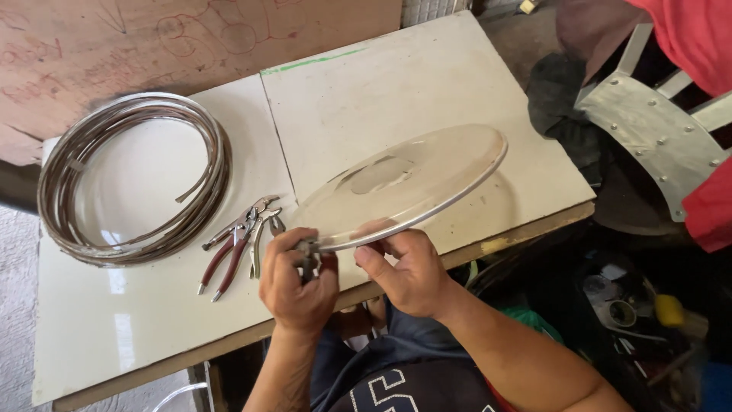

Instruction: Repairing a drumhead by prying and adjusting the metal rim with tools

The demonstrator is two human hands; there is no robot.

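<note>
A round, shallow metal disc (412, 179) with a dished middle is held tilted above the white table (137, 328). My right hand (408, 271) grips its near rim with thumb on top. My left hand (297, 282) holds a small plier-like tool (309, 255) clamped against the same rim, just left of the right hand.
Red-handled pliers and a second metal plier (240, 248) lie on the table left of my hands. A coil of metal strip (133, 179) rests at the far left. Another person in red, with a riveted metal piece (659, 137), sits at the upper right. Clutter fills the floor on the right.
</note>
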